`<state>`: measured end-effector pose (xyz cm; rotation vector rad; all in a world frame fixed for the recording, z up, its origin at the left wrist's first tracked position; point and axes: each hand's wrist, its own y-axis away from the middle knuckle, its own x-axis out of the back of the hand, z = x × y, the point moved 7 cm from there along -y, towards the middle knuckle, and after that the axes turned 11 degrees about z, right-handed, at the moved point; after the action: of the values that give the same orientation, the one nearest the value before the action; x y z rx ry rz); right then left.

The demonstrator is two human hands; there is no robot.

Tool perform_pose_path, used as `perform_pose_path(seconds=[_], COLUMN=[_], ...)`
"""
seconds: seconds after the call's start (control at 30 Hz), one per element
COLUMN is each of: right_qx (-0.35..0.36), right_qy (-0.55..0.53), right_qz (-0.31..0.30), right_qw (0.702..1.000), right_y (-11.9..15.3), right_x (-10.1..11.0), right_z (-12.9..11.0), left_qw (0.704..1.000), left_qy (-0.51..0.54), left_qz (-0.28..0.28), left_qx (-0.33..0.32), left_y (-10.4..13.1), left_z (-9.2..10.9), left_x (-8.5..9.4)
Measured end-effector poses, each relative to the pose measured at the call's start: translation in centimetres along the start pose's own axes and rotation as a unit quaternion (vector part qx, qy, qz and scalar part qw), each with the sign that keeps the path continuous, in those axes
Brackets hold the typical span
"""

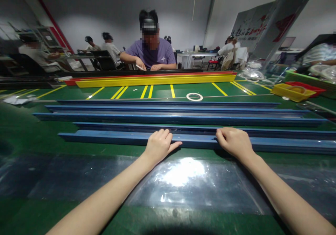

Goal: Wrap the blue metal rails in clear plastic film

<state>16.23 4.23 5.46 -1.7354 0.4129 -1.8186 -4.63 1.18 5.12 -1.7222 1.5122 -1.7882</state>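
Observation:
A long blue channel (105, 137) lies across the green table, the nearest of several blue channels. My left hand (160, 142) rests on its near edge with the fingers curled over into the channel and the thumb stretched out to the right. Farther right, my right hand (234, 141) grips the same channel, knuckles up, fingers bent and the thumb tucked in. Both hands touch the channel, which is level. A clear plastic sheet (194, 196) lies in front of it, under my forearms, with a bright glare on it.
More blue channels (183, 118) lie just beyond. Farther off are a white ring (194, 97), yellow tape lines, a yellow channel (157, 80), a red one (70, 82) and a yellow tray (294, 92). A person in purple (160, 54) works across the table.

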Motion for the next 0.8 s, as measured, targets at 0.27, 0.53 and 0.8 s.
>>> perform_pose_path(seconds=[0.27,0.53,0.8], right_qx=[-0.001,-0.005,-0.006], right_qy=[0.001,0.002,0.004], right_qz=[-0.001,-0.012,-0.014], right_qw=[1.000,1.000,1.000], right_y=[0.02,0.01,-0.03], right_x=[0.04,-0.06,-0.18], right_z=[0.00,0.01,0.10], left_qw=[1.000,1.000,1.000], left_qy=[0.002,0.000,0.000], left_qz=[0.002,0.002,-0.014], left_qx=[0.000,0.001,0.007], left_y=[0.00,0.04,0.13], left_z=[0.01,-0.03,-0.14], left_x=[0.03,-0.01,-0.23])
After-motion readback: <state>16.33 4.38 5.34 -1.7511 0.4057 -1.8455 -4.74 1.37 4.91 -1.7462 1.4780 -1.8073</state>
